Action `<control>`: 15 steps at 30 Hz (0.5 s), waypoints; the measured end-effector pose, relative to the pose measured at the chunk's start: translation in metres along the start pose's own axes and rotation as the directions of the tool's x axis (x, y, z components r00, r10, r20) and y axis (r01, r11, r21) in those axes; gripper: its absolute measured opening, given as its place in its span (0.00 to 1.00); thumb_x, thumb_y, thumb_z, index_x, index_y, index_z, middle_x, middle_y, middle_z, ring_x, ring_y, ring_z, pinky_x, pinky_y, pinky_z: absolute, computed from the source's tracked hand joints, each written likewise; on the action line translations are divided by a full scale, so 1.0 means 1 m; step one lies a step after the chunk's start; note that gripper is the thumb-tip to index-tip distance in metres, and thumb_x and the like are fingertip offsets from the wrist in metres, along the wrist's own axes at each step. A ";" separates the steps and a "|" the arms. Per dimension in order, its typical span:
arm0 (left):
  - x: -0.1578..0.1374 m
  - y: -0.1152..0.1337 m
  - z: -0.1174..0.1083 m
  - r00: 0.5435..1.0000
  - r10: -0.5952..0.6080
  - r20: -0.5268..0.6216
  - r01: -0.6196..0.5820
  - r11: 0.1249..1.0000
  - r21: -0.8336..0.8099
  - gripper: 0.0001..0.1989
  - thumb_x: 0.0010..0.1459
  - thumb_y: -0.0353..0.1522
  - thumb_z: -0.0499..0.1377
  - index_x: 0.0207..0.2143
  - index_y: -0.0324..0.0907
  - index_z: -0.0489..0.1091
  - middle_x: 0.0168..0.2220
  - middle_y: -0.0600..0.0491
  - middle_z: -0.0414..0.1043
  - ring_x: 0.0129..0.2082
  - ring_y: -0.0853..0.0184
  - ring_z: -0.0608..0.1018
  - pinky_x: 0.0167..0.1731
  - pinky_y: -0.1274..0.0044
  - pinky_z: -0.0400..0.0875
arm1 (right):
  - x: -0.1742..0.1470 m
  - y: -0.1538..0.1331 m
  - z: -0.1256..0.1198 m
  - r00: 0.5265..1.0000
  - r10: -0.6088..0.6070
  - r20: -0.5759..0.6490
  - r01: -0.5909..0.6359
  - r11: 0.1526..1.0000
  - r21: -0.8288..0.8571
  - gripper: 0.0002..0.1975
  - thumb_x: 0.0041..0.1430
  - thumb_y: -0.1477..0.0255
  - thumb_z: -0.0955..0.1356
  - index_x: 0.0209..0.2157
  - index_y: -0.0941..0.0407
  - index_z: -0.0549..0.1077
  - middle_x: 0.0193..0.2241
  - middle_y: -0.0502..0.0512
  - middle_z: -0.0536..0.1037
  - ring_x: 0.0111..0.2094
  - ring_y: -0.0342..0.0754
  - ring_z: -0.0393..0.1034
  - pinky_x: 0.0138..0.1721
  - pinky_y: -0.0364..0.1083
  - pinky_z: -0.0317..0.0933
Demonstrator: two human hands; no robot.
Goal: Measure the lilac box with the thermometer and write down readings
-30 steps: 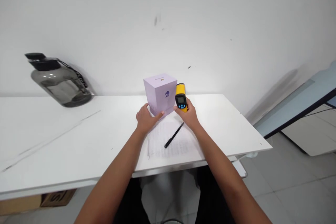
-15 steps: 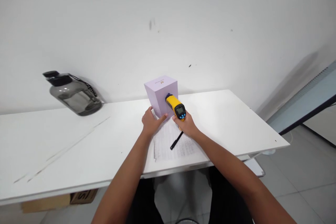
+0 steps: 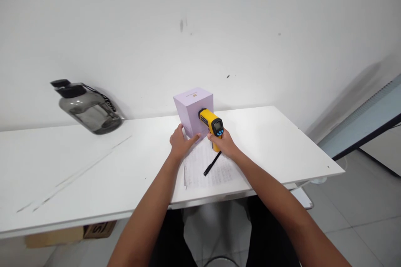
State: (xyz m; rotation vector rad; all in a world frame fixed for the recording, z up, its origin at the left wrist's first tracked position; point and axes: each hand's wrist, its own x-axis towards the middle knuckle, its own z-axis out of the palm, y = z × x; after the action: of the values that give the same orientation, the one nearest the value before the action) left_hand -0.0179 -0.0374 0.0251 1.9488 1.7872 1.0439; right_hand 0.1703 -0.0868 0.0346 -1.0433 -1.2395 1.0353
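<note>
A pale purple box (image 3: 188, 117) stands upright on the white table, with a small gold logo on its top. My left hand (image 3: 181, 142) grips its lower part, thumb on the front face and fingers round the left side. In my right hand (image 3: 224, 141) is a yellow and black infrared thermometer (image 3: 208, 117), held by its handle. Its nose points at the box's front face, at or very close to the surface; I cannot tell if they touch. The small screen and blue buttons face me. Below lie a printed paper sheet (image 3: 200, 175) and a black pen (image 3: 212, 163) on it.
A grey translucent water bottle (image 3: 90, 110) with a black lid stands at the left, near the wall. The white table (image 3: 269, 146) ends at the right, beside a leaning panel (image 3: 360, 123). Cardboard boxes (image 3: 59, 238) sit under the table at the left.
The thermometer has tilted slightly, and more of its yellow handle shows below my right hand. My left hand keeps its grip on the box. The view has shifted slightly.
</note>
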 end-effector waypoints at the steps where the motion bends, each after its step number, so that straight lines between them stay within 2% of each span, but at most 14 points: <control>1: 0.000 0.000 0.000 1.000 0.003 0.000 -0.003 1.000 -0.003 0.34 0.49 0.54 0.63 0.53 0.47 0.63 0.53 0.47 0.74 0.53 0.53 0.76 0.53 0.62 0.67 | 0.001 0.001 -0.001 1.000 0.006 0.010 -0.006 1.000 0.013 0.19 0.48 0.58 0.75 0.36 0.56 0.72 0.30 0.50 0.74 0.33 0.47 0.70 0.39 0.49 0.67; 8: 0.000 0.000 0.000 1.000 0.015 -0.014 -0.014 1.000 0.019 0.32 0.49 0.53 0.63 0.52 0.48 0.63 0.51 0.48 0.74 0.52 0.54 0.76 0.51 0.63 0.68 | 0.006 0.000 -0.006 1.000 0.016 0.024 -0.016 1.000 0.026 0.19 0.48 0.58 0.75 0.36 0.56 0.73 0.29 0.49 0.75 0.32 0.47 0.71 0.39 0.49 0.67; 15: 0.000 0.001 -0.002 1.000 0.020 0.005 -0.020 1.000 -0.013 0.33 0.49 0.54 0.63 0.51 0.47 0.63 0.51 0.47 0.74 0.52 0.54 0.76 0.51 0.63 0.67 | 0.006 -0.001 -0.007 0.998 0.035 0.055 -0.031 0.997 -0.066 0.19 0.49 0.58 0.75 0.36 0.58 0.76 0.28 0.51 0.76 0.32 0.48 0.71 0.36 0.48 0.66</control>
State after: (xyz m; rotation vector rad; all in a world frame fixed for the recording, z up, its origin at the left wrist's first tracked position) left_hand -0.0180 -0.0384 0.0272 1.9637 1.7575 1.0540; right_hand 0.1780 -0.0817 0.0368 -1.0948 -1.3127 1.0613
